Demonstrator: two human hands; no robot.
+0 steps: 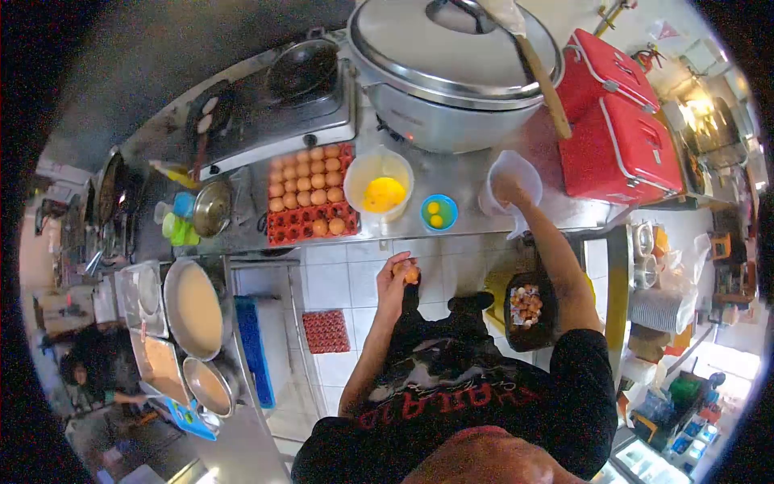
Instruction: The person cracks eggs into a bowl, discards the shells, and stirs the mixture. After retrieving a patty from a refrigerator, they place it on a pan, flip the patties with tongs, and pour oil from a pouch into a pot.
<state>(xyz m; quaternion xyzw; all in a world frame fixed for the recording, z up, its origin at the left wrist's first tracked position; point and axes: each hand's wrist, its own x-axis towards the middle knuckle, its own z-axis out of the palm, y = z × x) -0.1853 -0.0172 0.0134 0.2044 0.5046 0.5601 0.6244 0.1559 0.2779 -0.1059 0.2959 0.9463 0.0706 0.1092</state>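
Near the centre, just toward 5 o'clock, the person's left hand [394, 280] has its fingers curled around a brown egg [412, 275], held in the air below the near edge of a steel counter [451, 171]; whether its shell is whole is too small to tell. The right hand [508, 192], at 2 o'clock, reaches down into a translucent plastic jug [530, 174] standing on the counter; its fingers are too unclear to tell whether they grip anything. Between this jug and the left hand's side, also toward 2 o'clock but closer in, sits a small blue bowl [453, 213] with two yolks in it. Beside it at 12 o'clock stands a larger pale tub [376, 164] holding bright yellow yolk. At 10 o'clock, near the tub, a red egg tray [289, 235] carries rows of brown eggs, with red cells showing along its near side, where two eggs sit. Behind, a big lidded cooker [451, 121] fills 1 o'clock, red cool boxes [625, 153] stand at 2 o'clock, and a gas stove [278, 141] lies at 11 o'clock. Lower down, a dark bin [520, 342] at 4 o'clock holds broken eggshells [528, 305], and a red tray [326, 331] lies near the floor at 7 o'clock. At 8 o'clock, wide pans [197, 310] of pale liquid rest on another surface, near a co-worker [89, 383].
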